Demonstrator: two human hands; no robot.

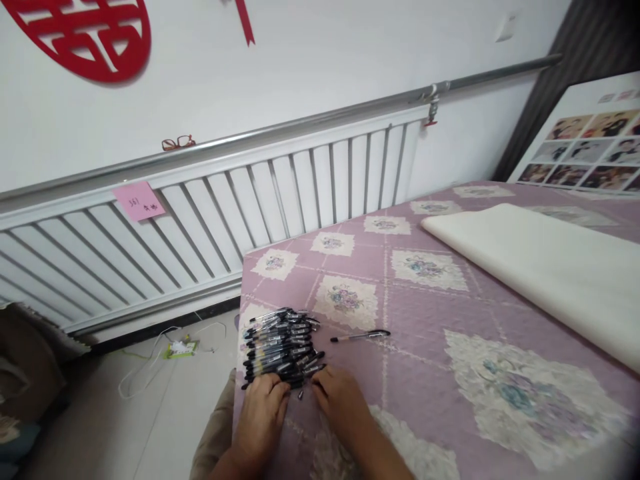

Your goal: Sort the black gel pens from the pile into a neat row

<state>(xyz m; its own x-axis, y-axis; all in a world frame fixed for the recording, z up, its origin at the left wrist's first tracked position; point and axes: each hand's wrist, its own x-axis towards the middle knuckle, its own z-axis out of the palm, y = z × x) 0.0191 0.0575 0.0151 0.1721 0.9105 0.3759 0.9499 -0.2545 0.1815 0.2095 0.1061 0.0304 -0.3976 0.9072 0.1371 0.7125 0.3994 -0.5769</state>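
A pile of black-capped clear pens (277, 343) lies near the left edge of the bed, most of them side by side and crosswise to me. At the pile's near side, the curled fingers of my left hand (263, 405) press on the nearest pens, and its fingertips are partly hidden. My right hand (339, 395) is closed at the pile's right end, thumb and fingers at the tip of a slanted pen (314, 369). A small dark-and-silver piece (301, 395) lies between my hands. One single pen (360, 335) rests apart, to the right of the pile.
A purple quilted cover (410, 347) with flower patches spreads beneath. A folded cream sheet (540, 260) lies at right, a photo board (590, 140) behind it. Along the wall runs a white radiator (300, 180) with a pink note (139, 201). A power strip (181, 348) is on the floor.
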